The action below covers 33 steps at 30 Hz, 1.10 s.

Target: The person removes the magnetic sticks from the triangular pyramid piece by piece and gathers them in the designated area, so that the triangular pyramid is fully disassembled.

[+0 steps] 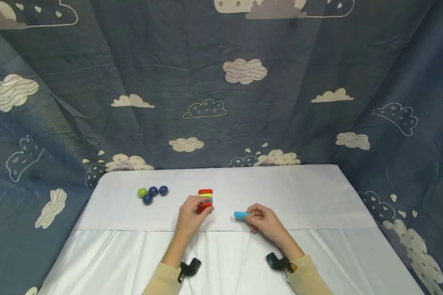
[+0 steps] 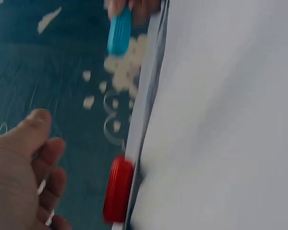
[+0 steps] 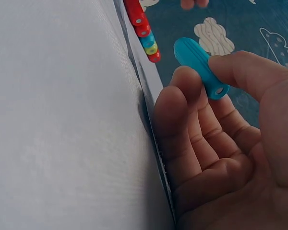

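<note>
My right hand [image 1: 265,221] pinches a short light-blue magnetic rod [image 1: 240,214] between thumb and fingertips. The right wrist view shows a silver dot in the end of this blue rod [image 3: 194,57]. My left hand [image 1: 189,215] hovers by a row of similar rods, thumb and fingers apart, partly covering them in the head view. Nearest that hand is a red rod [image 2: 118,189], with a gap between them in the left wrist view. Behind it lie another red rod [image 3: 143,31], a blue rod [image 3: 148,40], a yellow rod [image 3: 151,49] and a far red rod [image 1: 205,191].
Left of the rods, several dark-blue balls [image 1: 153,191] and one green ball [image 1: 142,192] sit close together on the white-covered table [image 1: 299,192]. A cloud-patterned dark curtain [image 1: 170,61] hangs behind and at both sides.
</note>
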{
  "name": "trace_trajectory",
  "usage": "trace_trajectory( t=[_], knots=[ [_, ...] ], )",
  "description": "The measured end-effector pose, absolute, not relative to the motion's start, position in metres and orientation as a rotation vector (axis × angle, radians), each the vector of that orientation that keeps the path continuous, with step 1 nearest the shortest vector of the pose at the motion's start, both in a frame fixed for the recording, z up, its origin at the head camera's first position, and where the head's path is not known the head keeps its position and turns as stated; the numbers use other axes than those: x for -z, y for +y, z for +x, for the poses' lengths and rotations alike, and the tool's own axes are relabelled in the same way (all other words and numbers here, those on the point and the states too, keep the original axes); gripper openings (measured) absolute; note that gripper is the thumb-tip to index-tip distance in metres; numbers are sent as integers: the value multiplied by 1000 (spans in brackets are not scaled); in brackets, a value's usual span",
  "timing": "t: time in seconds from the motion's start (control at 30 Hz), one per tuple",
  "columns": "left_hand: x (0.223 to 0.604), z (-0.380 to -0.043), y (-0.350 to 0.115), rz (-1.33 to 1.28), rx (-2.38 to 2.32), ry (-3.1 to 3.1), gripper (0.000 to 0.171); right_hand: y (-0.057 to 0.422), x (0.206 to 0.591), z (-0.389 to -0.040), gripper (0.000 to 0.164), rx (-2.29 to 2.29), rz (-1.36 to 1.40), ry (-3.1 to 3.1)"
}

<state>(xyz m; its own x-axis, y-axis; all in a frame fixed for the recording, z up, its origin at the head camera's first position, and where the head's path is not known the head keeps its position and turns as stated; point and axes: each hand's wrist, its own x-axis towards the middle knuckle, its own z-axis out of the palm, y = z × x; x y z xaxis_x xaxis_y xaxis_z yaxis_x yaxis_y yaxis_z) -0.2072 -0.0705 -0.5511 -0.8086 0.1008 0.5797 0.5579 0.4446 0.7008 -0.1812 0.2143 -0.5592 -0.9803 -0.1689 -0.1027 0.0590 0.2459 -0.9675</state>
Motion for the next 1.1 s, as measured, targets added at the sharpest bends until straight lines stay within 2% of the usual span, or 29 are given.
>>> trace_trajectory(
  t=[0.17, 0.37, 0.6, 1.1],
  knots=[
    [557, -200, -46, -736, 1359, -2311, 34, 211, 559, -181, 24, 1806, -162, 2339],
    [557, -192, -34, -810, 1437, -2455, 31, 205, 561, -179, 24, 1792, -276, 2286],
    [556, -189, -32, -754, 1450, -2559, 21, 199, 561, -176, 24, 1819, -358, 2238],
    [547, -186, -48, -587, 1554, -2579, 17, 181, 550, -179, 20, 1721, -361, 2414]
  ],
)
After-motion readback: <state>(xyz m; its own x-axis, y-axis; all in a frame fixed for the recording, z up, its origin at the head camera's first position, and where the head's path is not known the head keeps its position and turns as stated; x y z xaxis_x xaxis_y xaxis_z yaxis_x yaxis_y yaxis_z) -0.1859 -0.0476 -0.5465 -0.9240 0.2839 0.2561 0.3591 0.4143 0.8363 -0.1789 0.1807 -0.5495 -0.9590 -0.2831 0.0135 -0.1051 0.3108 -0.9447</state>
